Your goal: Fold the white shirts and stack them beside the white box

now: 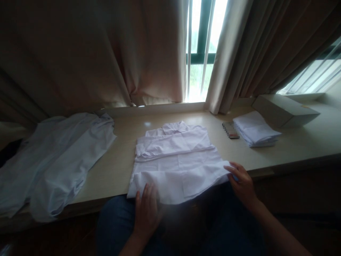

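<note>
A white shirt [173,163] lies partly folded in front of me, its collar toward the window and a folded band across its upper part. The near edge is turned up and hangs slightly past the front of the counter. My right hand [243,183] pinches the shirt's near right corner between thumb and fingers. Against the near left part of the cloth, my left hand [147,209] rests with its fingers stretched out; its thumb is blurred and hard to make out.
More white garments [64,153] lie loosely on the counter [106,170] at left. To the right are a phone-like item [231,130], blurred out, a folded white stack [255,129] and a pale box [287,110]. Curtains [151,53] hang behind.
</note>
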The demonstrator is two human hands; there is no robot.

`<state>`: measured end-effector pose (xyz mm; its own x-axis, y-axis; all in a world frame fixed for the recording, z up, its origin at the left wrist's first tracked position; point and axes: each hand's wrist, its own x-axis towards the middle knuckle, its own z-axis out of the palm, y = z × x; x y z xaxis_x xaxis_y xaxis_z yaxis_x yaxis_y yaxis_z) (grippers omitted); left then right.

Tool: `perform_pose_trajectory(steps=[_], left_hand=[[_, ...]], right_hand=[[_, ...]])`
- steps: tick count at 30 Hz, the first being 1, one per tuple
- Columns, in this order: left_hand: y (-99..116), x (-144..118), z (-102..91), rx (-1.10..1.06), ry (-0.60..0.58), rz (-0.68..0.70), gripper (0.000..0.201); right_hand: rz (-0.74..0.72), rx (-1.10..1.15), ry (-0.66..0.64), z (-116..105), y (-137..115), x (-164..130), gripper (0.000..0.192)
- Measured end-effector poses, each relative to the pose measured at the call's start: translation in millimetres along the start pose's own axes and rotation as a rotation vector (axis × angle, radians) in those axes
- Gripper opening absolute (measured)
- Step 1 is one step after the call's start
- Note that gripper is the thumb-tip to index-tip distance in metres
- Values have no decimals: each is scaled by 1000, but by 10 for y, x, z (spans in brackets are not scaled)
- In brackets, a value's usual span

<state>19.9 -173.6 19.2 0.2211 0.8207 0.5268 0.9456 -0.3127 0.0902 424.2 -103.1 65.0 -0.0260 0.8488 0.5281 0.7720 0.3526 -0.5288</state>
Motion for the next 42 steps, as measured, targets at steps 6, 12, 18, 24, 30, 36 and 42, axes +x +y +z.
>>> perform_pose_trajectory(steps=[6,12,18,24,30,36,42], left_hand=[[377,271,175,-66,31,63,58],[710,586,237,-134,80,170,30],[654,582,238,-186,51,197,22],[645,504,126,-242,35,212,24],[749,516,-91,-312,76,268,27],[628,369,-113,-209,123,189,38],[-86,155,-171,-63,161,-73,41]], right_hand=[[-103,-276,-35,-11,-64,37,24],[-202,-446,-129,199,-399,-236,45],[-239,-241,-211,574,-878,-446,59],[-201,-62,-251,758,-1189,-410,46],[-263,34,-206,696,-1243,-414,37],[-347,144,-158,526,-1279,-281,30],[-402,116,-172,311,-1208,58,33]])
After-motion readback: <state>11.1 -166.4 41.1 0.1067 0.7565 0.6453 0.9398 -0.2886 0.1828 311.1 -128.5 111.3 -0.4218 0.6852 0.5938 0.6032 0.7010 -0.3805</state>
